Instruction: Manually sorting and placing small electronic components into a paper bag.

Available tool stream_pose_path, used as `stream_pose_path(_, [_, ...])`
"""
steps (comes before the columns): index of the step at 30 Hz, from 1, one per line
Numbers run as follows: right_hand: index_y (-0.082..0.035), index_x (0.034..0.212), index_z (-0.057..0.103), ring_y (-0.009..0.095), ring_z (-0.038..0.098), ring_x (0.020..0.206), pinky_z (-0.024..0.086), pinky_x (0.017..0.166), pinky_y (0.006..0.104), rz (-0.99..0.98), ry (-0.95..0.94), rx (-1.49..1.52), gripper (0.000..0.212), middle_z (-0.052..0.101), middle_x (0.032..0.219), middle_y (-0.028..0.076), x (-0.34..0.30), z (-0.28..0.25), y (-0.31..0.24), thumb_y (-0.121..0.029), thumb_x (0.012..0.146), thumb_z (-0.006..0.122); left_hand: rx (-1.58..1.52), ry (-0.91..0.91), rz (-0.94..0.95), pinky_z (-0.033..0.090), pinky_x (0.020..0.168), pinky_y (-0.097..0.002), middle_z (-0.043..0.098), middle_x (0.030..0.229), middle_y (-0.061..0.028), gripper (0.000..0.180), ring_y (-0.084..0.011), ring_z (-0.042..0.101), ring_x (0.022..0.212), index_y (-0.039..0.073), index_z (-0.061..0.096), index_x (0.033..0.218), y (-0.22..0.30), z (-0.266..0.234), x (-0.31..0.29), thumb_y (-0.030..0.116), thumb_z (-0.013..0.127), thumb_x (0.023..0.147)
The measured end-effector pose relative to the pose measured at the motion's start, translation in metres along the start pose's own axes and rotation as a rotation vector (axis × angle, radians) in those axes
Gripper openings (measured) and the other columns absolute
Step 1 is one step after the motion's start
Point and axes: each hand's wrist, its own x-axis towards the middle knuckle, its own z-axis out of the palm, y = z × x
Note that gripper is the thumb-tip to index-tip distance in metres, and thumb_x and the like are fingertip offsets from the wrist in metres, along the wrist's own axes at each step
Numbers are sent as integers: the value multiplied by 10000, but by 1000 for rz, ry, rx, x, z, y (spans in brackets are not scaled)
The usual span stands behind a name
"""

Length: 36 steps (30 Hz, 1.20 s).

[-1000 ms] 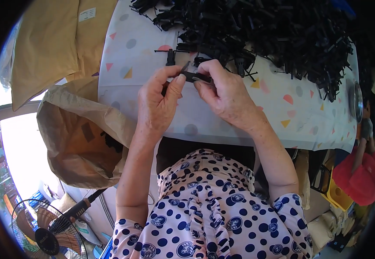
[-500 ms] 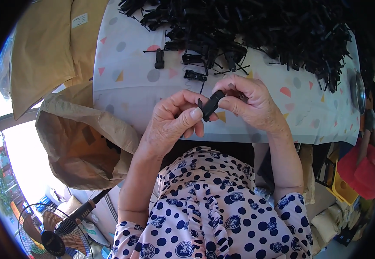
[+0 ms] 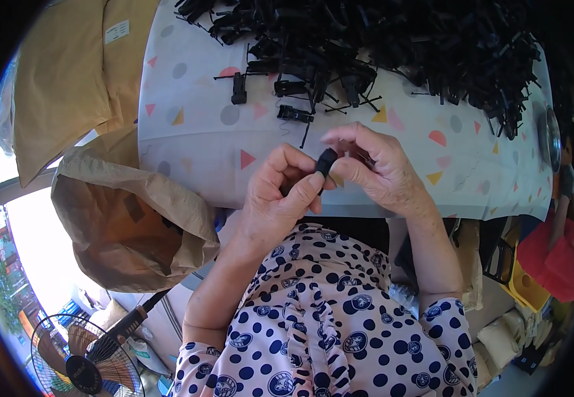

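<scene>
Both hands pinch one small black plastic part [image 3: 327, 161] between left hand [image 3: 280, 198] and right hand [image 3: 376, 173], just in front of table edge [image 3: 234, 198]; a loose pinch could drop it off the edge.

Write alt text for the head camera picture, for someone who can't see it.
Seen from above, a person's left hand and right hand pinch a small black plastic part together at the near edge of a table with a white patterned cloth. A large heap of black plastic parts covers the far side; an open brown paper bag stands at the left.
</scene>
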Motion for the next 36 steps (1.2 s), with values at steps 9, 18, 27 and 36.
stream_pose_path(9, [-8, 1306, 417, 25, 403, 590, 316, 521, 168, 275, 120, 395, 408, 448, 707, -45, -8, 44, 3, -273, 998, 448, 405, 198, 320, 437, 607, -194, 574, 848, -8, 326, -65, 518, 678, 32, 541, 1196, -13, -1, 3, -30, 572, 877])
stream_pose_path(18, [-7, 1237, 462, 81, 496, 638, 430, 581, 223, 310, 154, 345, 313, 545, 738, 19, 0, 52, -1, -181, 977, 478, 495, 266, 404, 443, 588, -234, 592, 814, -66, 306, -128, 539, 655, 25, 593, 1126, -18, -7, 6, -56, 597, 831])
stream_pose_path(27, [-44, 1196, 479, 61, 440, 617, 388, 553, 212, 325, 159, 350, 250, 491, 699, -9, 5, 52, 4, -160, 975, 481, 899, 292, 678, 471, 553, -310, 580, 775, -115, 331, -240, 572, 613, 25, 615, 1103, -13, -6, 12, -82, 573, 793])
stream_pose_path(36, [-47, 1203, 487, 22, 414, 628, 365, 583, 162, 302, 51, 214, 266, 459, 745, -40, 3, 37, 18, -189, 979, 497, 684, 251, 429, 475, 534, -285, 651, 919, -129, 285, -160, 610, 643, 49, 517, 1168, -19, -11, 14, 6, 543, 888])
